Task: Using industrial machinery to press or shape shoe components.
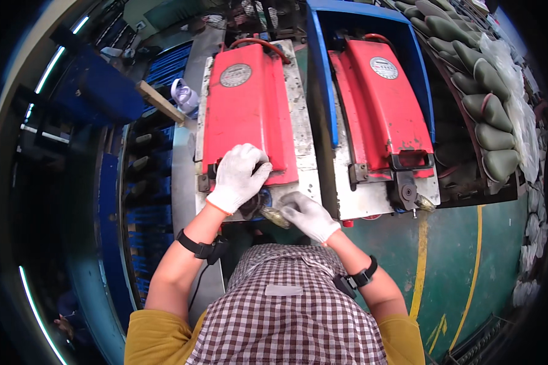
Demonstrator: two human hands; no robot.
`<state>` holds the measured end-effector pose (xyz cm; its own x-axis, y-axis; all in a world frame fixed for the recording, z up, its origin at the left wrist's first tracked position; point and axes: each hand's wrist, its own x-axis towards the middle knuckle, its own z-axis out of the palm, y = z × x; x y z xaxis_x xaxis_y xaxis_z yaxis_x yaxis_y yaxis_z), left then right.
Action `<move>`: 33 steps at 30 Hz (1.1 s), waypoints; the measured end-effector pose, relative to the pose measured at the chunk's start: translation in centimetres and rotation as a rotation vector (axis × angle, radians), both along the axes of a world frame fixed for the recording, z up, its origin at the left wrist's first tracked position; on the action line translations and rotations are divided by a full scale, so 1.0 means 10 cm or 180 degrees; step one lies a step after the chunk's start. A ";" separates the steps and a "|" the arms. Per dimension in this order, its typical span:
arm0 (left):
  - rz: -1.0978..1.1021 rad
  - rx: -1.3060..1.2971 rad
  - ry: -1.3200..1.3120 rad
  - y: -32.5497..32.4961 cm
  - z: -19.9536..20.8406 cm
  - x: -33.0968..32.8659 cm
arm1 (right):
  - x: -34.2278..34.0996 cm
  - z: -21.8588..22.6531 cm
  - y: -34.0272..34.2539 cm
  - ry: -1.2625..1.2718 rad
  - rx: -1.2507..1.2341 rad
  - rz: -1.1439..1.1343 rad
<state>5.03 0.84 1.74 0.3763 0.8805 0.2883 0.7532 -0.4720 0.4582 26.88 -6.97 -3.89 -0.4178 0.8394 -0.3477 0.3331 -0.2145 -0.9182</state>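
My left hand (240,177), in a white knit glove with an orange cuff edge, closes over the front end of the red machine cover (249,115). Its curled fingers hide most of the black handle there. Just below the cover's front, a lever (276,216) with a yellowish wrapped grip points toward me and to the right. My right hand (307,216), in a similar glove with greyish fingertips, is right beside that grip, its fingers loosely bent and apart. Whether the fingertips touch the grip is not clear.
A second red machine cover (386,103) with a black handle (411,160) stands to the right, partly inside a blue metal housing (324,79). Dark green boot-like shapes (493,137) line the rack at far right. A lilac bottle (184,97) stands left, near a wooden bar (159,102).
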 end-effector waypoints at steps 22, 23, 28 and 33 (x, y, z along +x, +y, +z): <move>-0.0016 -0.1459 0.1106 0.11 -0.04 -0.26 | -0.67 -0.16 0.13 -0.1366 0.0491 0.0528; -0.0018 -0.1592 0.1030 0.12 -0.02 -0.25 | -0.67 -0.17 0.14 -0.1352 0.0485 0.0522; -0.0011 -0.1838 0.1033 0.23 -0.05 -0.25 | -0.68 -0.20 0.13 -0.1343 0.0594 0.0483; 0.0087 -0.2112 0.0994 0.25 -0.06 -0.24 | -0.68 -0.17 0.13 -0.1353 0.0601 0.0458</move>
<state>2.59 3.32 1.12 0.3290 0.8428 -0.4259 0.9029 -0.1487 0.4032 20.05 -5.69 -5.58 -0.3883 0.8483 -0.3600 0.7011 0.0184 -0.7129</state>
